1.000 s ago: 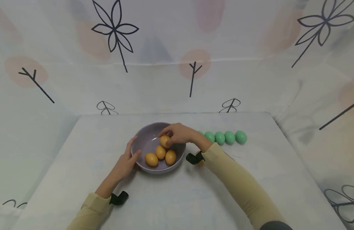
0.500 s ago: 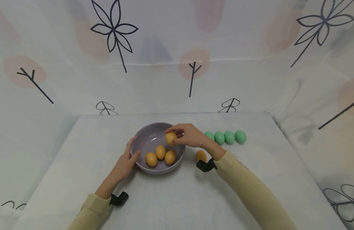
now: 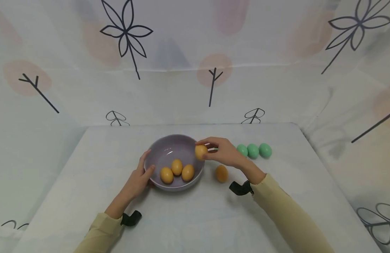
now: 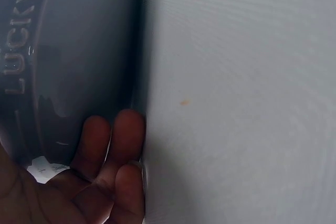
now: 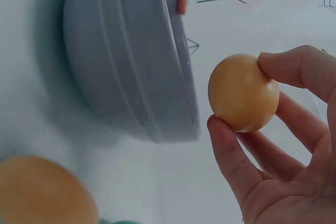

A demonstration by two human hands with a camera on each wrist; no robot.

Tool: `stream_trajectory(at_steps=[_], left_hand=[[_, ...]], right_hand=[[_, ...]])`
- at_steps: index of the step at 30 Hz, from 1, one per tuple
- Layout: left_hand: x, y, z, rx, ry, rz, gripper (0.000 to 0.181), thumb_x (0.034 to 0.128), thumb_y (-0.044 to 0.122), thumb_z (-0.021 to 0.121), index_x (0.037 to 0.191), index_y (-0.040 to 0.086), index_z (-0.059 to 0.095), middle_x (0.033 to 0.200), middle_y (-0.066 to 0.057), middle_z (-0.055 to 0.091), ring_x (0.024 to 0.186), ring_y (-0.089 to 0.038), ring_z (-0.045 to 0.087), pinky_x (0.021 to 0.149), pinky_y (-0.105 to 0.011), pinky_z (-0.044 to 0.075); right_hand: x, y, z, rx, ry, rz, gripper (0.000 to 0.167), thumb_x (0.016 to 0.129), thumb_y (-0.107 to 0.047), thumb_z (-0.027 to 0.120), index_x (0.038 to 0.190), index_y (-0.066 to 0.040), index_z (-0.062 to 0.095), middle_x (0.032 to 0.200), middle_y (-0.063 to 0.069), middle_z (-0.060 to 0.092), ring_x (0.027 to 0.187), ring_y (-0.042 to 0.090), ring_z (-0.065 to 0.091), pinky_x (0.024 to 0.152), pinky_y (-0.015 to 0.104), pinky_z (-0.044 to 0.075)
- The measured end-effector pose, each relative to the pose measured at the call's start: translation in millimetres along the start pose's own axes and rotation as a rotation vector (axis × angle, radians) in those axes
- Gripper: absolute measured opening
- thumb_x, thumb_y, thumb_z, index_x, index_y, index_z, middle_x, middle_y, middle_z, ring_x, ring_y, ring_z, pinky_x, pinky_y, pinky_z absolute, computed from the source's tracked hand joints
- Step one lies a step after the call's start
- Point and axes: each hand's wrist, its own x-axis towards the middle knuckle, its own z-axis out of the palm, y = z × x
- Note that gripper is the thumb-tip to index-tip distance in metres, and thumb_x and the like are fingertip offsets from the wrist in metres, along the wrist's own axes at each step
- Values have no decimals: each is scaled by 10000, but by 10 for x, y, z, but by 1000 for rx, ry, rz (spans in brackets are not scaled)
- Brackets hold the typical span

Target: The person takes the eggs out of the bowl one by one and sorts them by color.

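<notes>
An orange-yellow egg is pinched between the thumb and fingertips of my right hand, at the right rim of a purple-grey bowl. In the right wrist view the egg is apart from the bowl's outer wall. My left hand grips the bowl's left side, thumb at the rim; the left wrist view has its fingers low against the outer wall, which bears raised lettering. Inside the bowl lie 3 more orange eggs, a left egg, a middle egg and a right egg.
On the white tabletop, another orange egg lies right of the bowl. Several green eggs form a row behind my right wrist, partly hidden by that hand. A patterned cloth wall rises behind the table.
My right hand has lifted an orange egg from among those in the bowl and carried it rightward to the rim. My left hand has stayed on the bowl.
</notes>
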Motion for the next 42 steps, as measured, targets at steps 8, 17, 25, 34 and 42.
stream_trajectory(at_steps=[8, 17, 25, 34, 42], left_hand=[[0, 8, -20, 10, 3, -1, 622, 1066, 383, 451, 1586, 314, 116, 1296, -419, 478, 738, -235, 676, 668, -362, 552], [-9, -29, 11, 50, 22, -16, 622, 1056, 382, 464, 1582, 347, 132, 1074, -321, 626, 691, -221, 653, 653, -363, 525], [-1, -25, 12, 36, 15, -10, 625, 1057, 379, 463, 1582, 349, 126, 1085, -330, 625, 675, -222, 656, 646, -362, 531], [15, -31, -4, 25, 12, -13, 628, 1058, 381, 464, 1582, 349, 120, 1241, -406, 529, 708, -221, 676, 664, -355, 549], [11, -20, 9, 13, 9, -20, 624, 1062, 361, 462, 1581, 344, 118, 1252, -405, 517, 700, -228, 675, 668, -360, 556]], right_hand=[[-224, 80, -161, 53, 51, 68, 454, 884, -155, 753, 1324, -125, 643, 1346, 49, 598, 1202, 288, 578, 955, 414, 486], [-519, 309, -284, 72, 99, 134, 436, 900, -205, 749, 1322, -179, 645, 1382, 23, 571, 1218, 294, 559, 950, 441, 475], [-757, 539, -429, 7, 134, 157, 468, 907, -268, 753, 1337, -133, 628, 1403, 81, 543, 1229, 328, 555, 944, 422, 472], [-947, 735, -393, -2, 146, 184, 450, 909, -245, 750, 1320, -108, 630, 1395, 114, 519, 1222, 374, 551, 937, 462, 475], [-1010, 854, -272, 9, 148, 173, 418, 891, -198, 762, 1285, -115, 651, 1325, 103, 596, 1210, 378, 555, 912, 449, 480]])
